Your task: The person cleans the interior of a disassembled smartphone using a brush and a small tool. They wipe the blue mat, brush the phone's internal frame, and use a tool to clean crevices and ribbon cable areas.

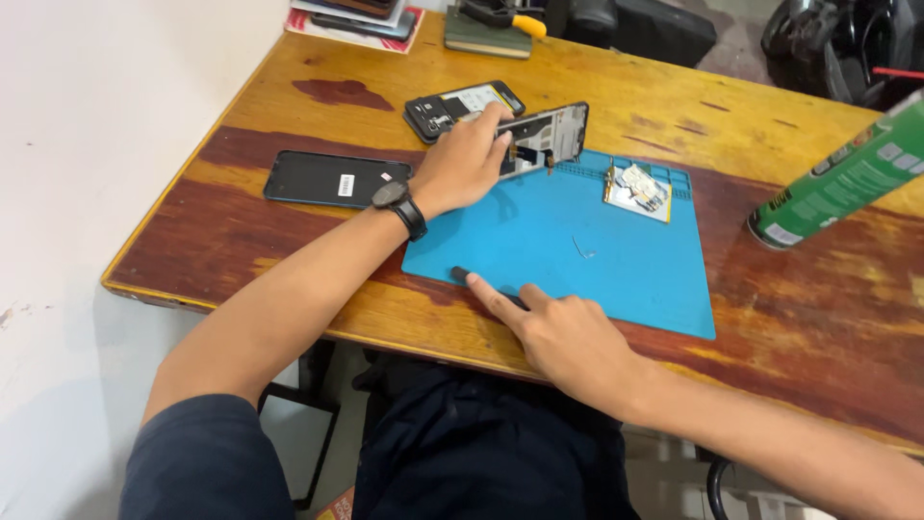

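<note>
Two hands: left hand (pixel 464 164) at 12 o'clock, right hand (pixel 563 337) at 6. Three phone pieces at 11: one phone frame (pixel 544 135), one opened phone (pixel 462 106), one black screen panel (pixel 335 179). One blue mat (pixel 616 270). One green spray can (pixel 842 183) at 2. One wristwatch (pixel 397 200).

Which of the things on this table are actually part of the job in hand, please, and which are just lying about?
In hand:
left hand holding the phone frame
right hand on a small dark tool
blue mat
circuit board part

Lying about:
opened phone
black screen panel
green spray can
stack of phones
notebook
</note>
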